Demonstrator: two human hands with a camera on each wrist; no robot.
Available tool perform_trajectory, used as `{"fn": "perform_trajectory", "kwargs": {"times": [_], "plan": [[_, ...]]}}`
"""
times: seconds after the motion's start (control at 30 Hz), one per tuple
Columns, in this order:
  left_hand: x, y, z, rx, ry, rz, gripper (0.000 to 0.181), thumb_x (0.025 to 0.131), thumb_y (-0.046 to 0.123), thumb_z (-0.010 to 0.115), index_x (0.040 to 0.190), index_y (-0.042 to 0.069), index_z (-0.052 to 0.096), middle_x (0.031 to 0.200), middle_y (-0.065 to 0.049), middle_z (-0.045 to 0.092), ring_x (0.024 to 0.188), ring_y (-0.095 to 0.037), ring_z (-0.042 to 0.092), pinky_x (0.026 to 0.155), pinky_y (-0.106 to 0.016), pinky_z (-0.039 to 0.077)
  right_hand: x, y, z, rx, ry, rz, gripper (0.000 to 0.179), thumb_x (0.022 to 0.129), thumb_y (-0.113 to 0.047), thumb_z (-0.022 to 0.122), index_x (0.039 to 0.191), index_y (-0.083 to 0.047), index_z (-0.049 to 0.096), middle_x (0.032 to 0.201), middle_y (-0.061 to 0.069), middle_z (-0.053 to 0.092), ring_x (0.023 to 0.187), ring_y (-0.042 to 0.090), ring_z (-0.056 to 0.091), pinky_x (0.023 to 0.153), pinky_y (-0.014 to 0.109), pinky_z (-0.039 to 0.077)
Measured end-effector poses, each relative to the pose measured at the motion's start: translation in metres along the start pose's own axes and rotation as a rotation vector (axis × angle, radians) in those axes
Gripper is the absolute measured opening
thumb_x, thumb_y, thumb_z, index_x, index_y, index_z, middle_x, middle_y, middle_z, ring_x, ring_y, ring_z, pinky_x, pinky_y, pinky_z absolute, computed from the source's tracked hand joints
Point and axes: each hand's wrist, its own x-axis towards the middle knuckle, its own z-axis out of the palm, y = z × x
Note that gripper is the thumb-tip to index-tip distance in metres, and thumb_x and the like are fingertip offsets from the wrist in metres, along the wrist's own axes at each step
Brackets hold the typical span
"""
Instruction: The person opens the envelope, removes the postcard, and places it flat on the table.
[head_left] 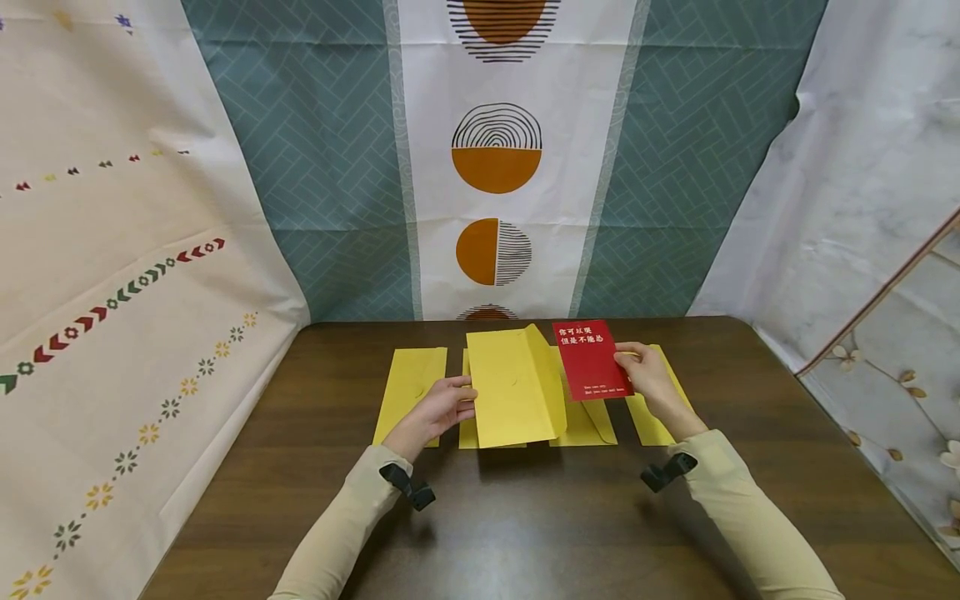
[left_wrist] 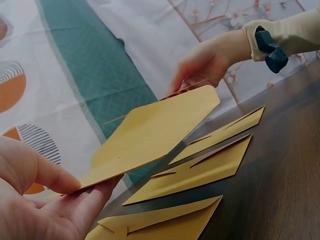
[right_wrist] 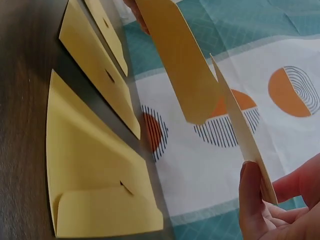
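My left hand (head_left: 441, 407) pinches the left edge of a yellow envelope (head_left: 512, 387), lifted above the table with its flap open toward the right. Thumb and fingers clasp that edge in the left wrist view, where the envelope (left_wrist: 155, 127) is seen nearly flat-on. A red card (head_left: 591, 360) with white lettering is pinched by its right edge in my right hand (head_left: 651, 379). The card (right_wrist: 243, 132) appears almost edge-on in the right wrist view, apart from the envelope's flap (right_wrist: 187, 75).
Several more yellow envelopes lie in a row on the dark wooden table (head_left: 480, 533): one at the left (head_left: 405, 392), one at the right (head_left: 651, 425), others partly covered by the held things. A patterned curtain (head_left: 330, 167) hangs behind the table's far edge.
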Motion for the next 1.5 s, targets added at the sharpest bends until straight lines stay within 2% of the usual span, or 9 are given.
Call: {"fn": "perform_trajectory", "kwargs": {"times": [0.23,0.5,0.8,1.13,1.3,1.4,1.5], "plan": [[0.001,-0.001,-0.001,0.001,0.009,-0.001,0.050,0.097,0.002,0.049,0.145,-0.006,0.034,0.122,-0.019,0.062,0.090,-0.016,0.067,0.090,-0.037,0.054,0.000,-0.001,-0.011,0.012,0.005,0.019,0.045,0.103,-0.020,0.042,0.140,0.007,0.040,0.129,0.030,0.052,0.073,0.006,0.062,0.068,0.024,0.057],[0.002,-0.001,-0.002,0.003,0.026,-0.023,0.056,0.097,0.003,0.050,0.148,-0.006,0.028,0.121,-0.018,0.060,0.088,-0.015,0.066,0.094,-0.039,0.052,0.004,0.007,-0.020,0.006,0.017,0.017,0.046,0.104,-0.021,0.039,0.141,0.006,0.039,0.127,0.028,0.052,0.073,0.007,0.060,0.067,0.022,0.056],[0.002,-0.003,-0.003,-0.025,0.016,-0.035,0.052,0.097,0.002,0.048,0.146,-0.004,0.032,0.127,-0.021,0.059,0.093,-0.018,0.067,0.096,-0.041,0.050,0.008,0.016,-0.030,0.017,0.036,0.035,0.046,0.103,-0.023,0.040,0.141,0.004,0.040,0.121,0.024,0.052,0.070,0.006,0.061,0.066,0.023,0.056],[0.003,-0.004,-0.004,-0.034,0.016,-0.027,0.048,0.097,0.003,0.048,0.143,-0.005,0.037,0.115,-0.013,0.066,0.089,-0.015,0.067,0.084,-0.031,0.056,0.007,0.025,-0.048,0.024,0.052,0.043,0.049,0.103,-0.026,0.041,0.143,0.002,0.040,0.115,0.017,0.055,0.069,0.003,0.061,0.067,0.023,0.057],[0.003,-0.004,-0.006,-0.030,0.045,-0.032,0.050,0.097,0.004,0.050,0.144,-0.004,0.036,0.114,-0.012,0.066,0.087,-0.013,0.067,0.084,-0.030,0.055,0.010,0.034,-0.055,0.046,0.060,0.046,0.050,0.103,-0.027,0.042,0.144,0.001,0.041,0.110,0.010,0.057,0.069,0.002,0.061,0.066,0.024,0.057],[0.004,-0.005,-0.008,-0.037,0.051,-0.035,0.052,0.097,0.005,0.049,0.146,-0.004,0.034,0.111,-0.009,0.066,0.086,-0.012,0.066,0.086,-0.030,0.054,0.013,0.039,-0.057,0.057,0.074,0.065,0.050,0.102,-0.027,0.043,0.145,0.000,0.041,0.114,0.014,0.056,0.067,0.002,0.061,0.065,0.024,0.057],[0.004,-0.006,-0.011,-0.055,0.057,-0.041,0.050,0.098,0.006,0.050,0.145,-0.002,0.035,0.107,-0.006,0.065,0.085,-0.011,0.065,0.084,-0.028,0.054,0.015,0.042,-0.061,0.072,0.092,0.084,0.050,0.102,-0.027,0.045,0.144,0.000,0.041,0.106,0.009,0.059,0.065,0.002,0.062,0.063,0.024,0.057]]}}
